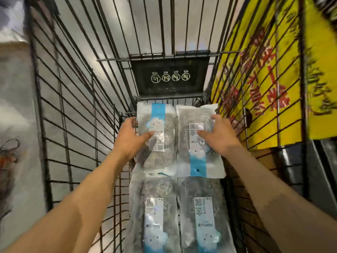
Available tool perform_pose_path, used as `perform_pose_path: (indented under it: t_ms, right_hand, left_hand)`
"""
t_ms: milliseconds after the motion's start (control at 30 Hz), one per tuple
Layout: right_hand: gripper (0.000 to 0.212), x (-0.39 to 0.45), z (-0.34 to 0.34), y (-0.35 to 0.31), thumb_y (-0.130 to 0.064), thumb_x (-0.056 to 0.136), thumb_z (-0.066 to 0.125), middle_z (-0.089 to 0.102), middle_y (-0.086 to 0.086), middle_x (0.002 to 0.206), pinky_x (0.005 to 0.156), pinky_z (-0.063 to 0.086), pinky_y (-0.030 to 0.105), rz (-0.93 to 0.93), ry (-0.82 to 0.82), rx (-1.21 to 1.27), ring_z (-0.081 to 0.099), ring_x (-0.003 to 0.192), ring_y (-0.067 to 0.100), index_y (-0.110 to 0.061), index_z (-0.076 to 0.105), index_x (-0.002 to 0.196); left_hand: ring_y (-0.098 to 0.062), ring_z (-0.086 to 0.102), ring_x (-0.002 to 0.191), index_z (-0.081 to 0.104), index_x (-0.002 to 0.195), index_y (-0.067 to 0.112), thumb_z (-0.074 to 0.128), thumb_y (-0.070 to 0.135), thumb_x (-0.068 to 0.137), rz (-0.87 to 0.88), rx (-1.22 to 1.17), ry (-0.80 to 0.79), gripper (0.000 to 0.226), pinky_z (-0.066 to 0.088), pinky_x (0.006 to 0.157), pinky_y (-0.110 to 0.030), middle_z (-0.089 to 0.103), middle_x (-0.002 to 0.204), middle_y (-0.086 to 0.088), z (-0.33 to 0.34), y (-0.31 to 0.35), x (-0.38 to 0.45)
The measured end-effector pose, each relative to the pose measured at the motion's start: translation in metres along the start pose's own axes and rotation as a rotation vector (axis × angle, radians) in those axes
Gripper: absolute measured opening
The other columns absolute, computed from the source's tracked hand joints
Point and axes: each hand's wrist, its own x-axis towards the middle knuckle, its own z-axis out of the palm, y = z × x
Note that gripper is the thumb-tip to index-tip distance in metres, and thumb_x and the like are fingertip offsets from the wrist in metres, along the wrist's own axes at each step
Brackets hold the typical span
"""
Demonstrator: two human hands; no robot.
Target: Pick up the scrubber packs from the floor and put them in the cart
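Clear-plastic scrubber packs [156, 136] and [197, 141] lay lengthwise under my palms, left hand [130, 137] and right hand [218, 135] open, one apiece, equally near, inside the cart [76, 110].

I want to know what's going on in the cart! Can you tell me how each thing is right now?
Far left pack: lying flat in the cart, left hand on it.
Far right pack: lying flat, right hand on it.
Near left pack: lying flat, untouched.
Near right pack: lying flat, untouched.
Left hand: fingers spread.
Right hand: fingers spread.
Cart: holds four packs.
Seat flap: folded shut.
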Motion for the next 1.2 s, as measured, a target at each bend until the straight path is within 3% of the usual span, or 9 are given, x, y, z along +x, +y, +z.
perform_pose_path:
  t_ms: [100, 200, 333, 467, 533, 733, 833, 1033, 1200]
  right_hand:
    - [0.069, -0.054, -0.036, -0.022, -0.045, 0.09, 0.075, 0.049, 0.014, 0.14, 0.11, 0.045, 0.044, -0.06, -0.007, 0.015, 0.052, 0.13, 0.033, -0.016, 0.046, 0.146]
    - [0.078, -0.113, -0.077, -0.04, -0.068, 0.081, 0.066, 0.06, 0.008, 0.134, 0.104, 0.05, 0.045, -0.161, -0.016, -0.006, 0.06, 0.124, 0.03, -0.021, 0.054, 0.142]
    - [0.063, -0.213, -0.133, -0.069, -0.048, 0.098, 0.065, 0.058, 0.013, 0.14, 0.109, 0.036, 0.034, -0.29, 0.041, -0.122, 0.05, 0.134, 0.029, -0.011, 0.052, 0.146]
    - [0.079, -0.296, -0.163, -0.082, -0.061, 0.098, 0.056, 0.04, 0.012, 0.161, 0.122, 0.023, 0.036, -0.336, 0.133, -0.276, 0.029, 0.152, 0.027, -0.013, 0.037, 0.158]
    - [0.081, -0.334, -0.175, -0.081, -0.063, 0.097, 0.054, 0.04, 0.012, 0.161, 0.123, 0.023, 0.036, -0.33, 0.223, -0.319, 0.03, 0.152, 0.027, -0.013, 0.036, 0.158]
    - [0.093, -0.463, -0.197, -0.064, -0.077, 0.09, 0.045, 0.045, 0.012, 0.156, 0.118, 0.035, 0.04, -0.147, 0.499, -0.35, 0.04, 0.146, 0.031, -0.014, 0.037, 0.157]
    - [0.089, -0.538, -0.194, -0.04, -0.072, 0.094, 0.048, 0.039, 0.014, 0.162, 0.121, 0.03, 0.04, -0.019, 0.593, -0.354, 0.036, 0.149, 0.031, -0.012, 0.033, 0.159]
    - [0.088, -0.702, -0.162, 0.033, -0.07, 0.097, 0.047, 0.028, 0.011, 0.168, 0.124, 0.024, 0.04, 0.328, 0.769, -0.266, 0.026, 0.155, 0.028, -0.015, 0.026, 0.163]
    - [0.086, -0.846, -0.105, 0.093, -0.066, 0.097, 0.051, 0.025, 0.008, 0.169, 0.124, 0.024, 0.037, 0.596, 0.911, -0.148, 0.024, 0.156, 0.026, -0.017, 0.026, 0.163]
  left_hand:
    - [-0.012, 0.052, 0.126, 0.043, 0.147, 0.02, 0.078, 0.037, 0.088, 0.134, 0.17, -0.058, 0.07, 0.043, 0.108, -0.034, 0.052, 0.139, 0.012, -0.033, 0.038, -0.047]
    - [-0.017, 0.056, 0.128, 0.044, 0.148, 0.021, 0.074, 0.04, 0.091, 0.278, 0.32, -0.095, 0.068, 0.042, 0.104, -0.029, 0.056, 0.145, 0.004, -0.072, 0.084, -0.104]
    - [-0.023, 0.047, 0.139, 0.036, 0.156, 0.021, 0.067, 0.045, 0.095, 0.499, 0.488, -0.096, 0.072, 0.038, 0.113, -0.036, 0.047, 0.154, -0.002, -0.111, 0.127, -0.181]
    - [-0.023, 0.032, 0.151, 0.026, 0.161, 0.02, 0.06, 0.052, 0.097, 0.727, 0.683, -0.083, 0.079, 0.027, 0.121, -0.037, 0.034, 0.164, -0.004, -0.139, 0.158, -0.235]
    - [-0.023, 0.03, 0.152, 0.023, 0.161, 0.021, 0.058, 0.055, 0.096, 0.829, 0.735, -0.076, 0.082, 0.029, 0.121, -0.038, 0.03, 0.166, -0.004, -0.152, 0.171, -0.258]
    - [-0.025, 0.038, 0.146, 0.025, 0.161, 0.021, 0.053, 0.069, 0.091, 1.119, 0.773, -0.118, 0.089, 0.038, 0.116, -0.041, 0.038, 0.162, -0.004, -0.167, 0.194, -0.321]
    - [-0.023, 0.034, 0.15, 0.024, 0.161, 0.02, 0.057, 0.065, 0.093, 1.284, 0.794, -0.187, 0.088, 0.033, 0.119, -0.038, 0.034, 0.165, -0.002, -0.151, 0.203, -0.37]
    - [-0.028, 0.042, 0.144, 0.03, 0.159, 0.013, 0.054, 0.069, 0.088, 1.66, 0.817, -0.416, 0.093, 0.035, 0.114, -0.036, 0.046, 0.156, -0.01, -0.085, 0.219, -0.518]
    - [-0.024, 0.036, 0.148, 0.028, 0.159, 0.016, 0.051, 0.072, 0.086, 1.986, 0.803, -0.621, 0.095, 0.031, 0.116, -0.033, 0.039, 0.161, -0.005, -0.037, 0.19, -0.671]
